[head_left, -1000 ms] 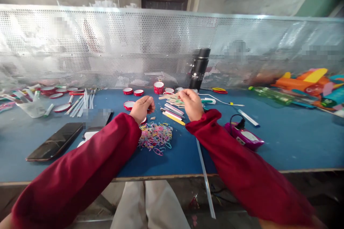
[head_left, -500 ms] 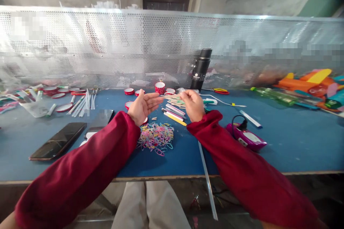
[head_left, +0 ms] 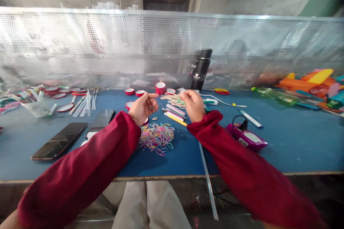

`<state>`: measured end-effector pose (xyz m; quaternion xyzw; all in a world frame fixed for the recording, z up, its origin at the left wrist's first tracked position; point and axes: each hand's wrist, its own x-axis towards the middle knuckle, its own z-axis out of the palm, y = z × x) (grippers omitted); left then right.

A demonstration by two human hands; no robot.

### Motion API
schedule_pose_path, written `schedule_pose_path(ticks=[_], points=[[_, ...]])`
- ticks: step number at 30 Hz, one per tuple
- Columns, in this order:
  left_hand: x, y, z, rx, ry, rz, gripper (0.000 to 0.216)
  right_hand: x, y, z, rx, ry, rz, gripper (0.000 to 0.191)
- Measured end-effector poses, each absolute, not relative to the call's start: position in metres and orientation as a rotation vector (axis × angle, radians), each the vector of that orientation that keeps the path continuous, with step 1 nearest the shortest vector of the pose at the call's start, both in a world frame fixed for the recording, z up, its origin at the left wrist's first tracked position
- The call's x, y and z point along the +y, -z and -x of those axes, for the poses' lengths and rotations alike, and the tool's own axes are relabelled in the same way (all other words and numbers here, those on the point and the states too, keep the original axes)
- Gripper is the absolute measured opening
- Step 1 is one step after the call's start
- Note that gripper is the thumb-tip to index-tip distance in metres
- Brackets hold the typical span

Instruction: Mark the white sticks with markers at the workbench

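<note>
My right hand pinches a flat wooden craft stick between thumb and fingers, its free end pointing left. Across from that end, my left hand is apart from the stick, the index finger stretched out and the others loosely bent, with nothing visible in it. Under and between the hands lie a pile of more wooden sticks and several coloured pens. A heap of colourful small rubber bands sits on the blue table just below my left hand.
Red round tins and a black flask stand at the back. Phones and a cup of pens are left; a purple power socket is right. A clear strip overhangs the front edge.
My left hand's fingers have curled in from a flat, spread palm, leaving the index finger out. The stick in my right hand now shows more clearly, apart from the left fingertips.
</note>
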<state>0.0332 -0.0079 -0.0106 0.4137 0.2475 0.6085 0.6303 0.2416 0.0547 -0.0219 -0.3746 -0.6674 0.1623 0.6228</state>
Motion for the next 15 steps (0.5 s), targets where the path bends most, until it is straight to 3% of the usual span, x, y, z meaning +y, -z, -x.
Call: schedule_pose_path(ticks=[15], points=[[-0.016,0.017,-0.042,0.667,-1.070,-1.160,0.022,0.033,0.018,-0.226,-1.745,-0.618,0.675,0.022]])
